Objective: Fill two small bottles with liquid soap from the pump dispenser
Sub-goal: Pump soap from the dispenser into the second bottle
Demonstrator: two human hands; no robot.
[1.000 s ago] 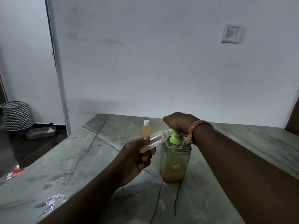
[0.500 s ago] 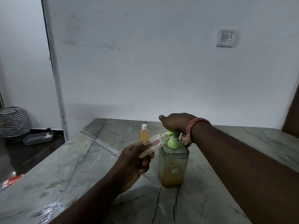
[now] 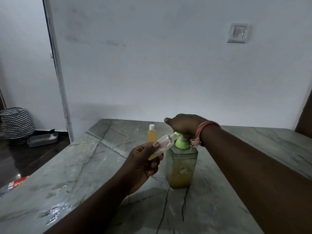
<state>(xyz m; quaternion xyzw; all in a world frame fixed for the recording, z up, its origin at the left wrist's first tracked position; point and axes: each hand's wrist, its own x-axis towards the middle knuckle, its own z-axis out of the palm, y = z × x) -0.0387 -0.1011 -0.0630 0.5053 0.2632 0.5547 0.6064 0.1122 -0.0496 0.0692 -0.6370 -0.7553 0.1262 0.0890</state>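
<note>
- Right hand (image 3: 184, 124) sits palm-down, fingers closed over the green plastic pump head (image 3: 181, 142), pressing on the top of it; a pinkish thread band is tied at that wrist
- Under it stands the tall square clear pump dispenser (image 3: 181, 168), upright on the grey veined marble table (image 3: 101, 166), amber soap filling roughly its lower half
- Left hand (image 3: 143, 164) is curled around the base end of the small clear plastic bottle (image 3: 162, 146), thumb pinched on top
- That bottle lies tilted, long axis running from low left at the hand up to the right, open mouth pointing at the green spout and touching it or just beside it
- Only a thin pool of amber shows at its low end, so this one looks barely begun
- Behind, a small white-capped bottle of amber soap (image 3: 151, 135) stands upright, capped, near the dispenser but apart from it
- My read: one bottle done, second mostly still to pump, then cap it
</note>
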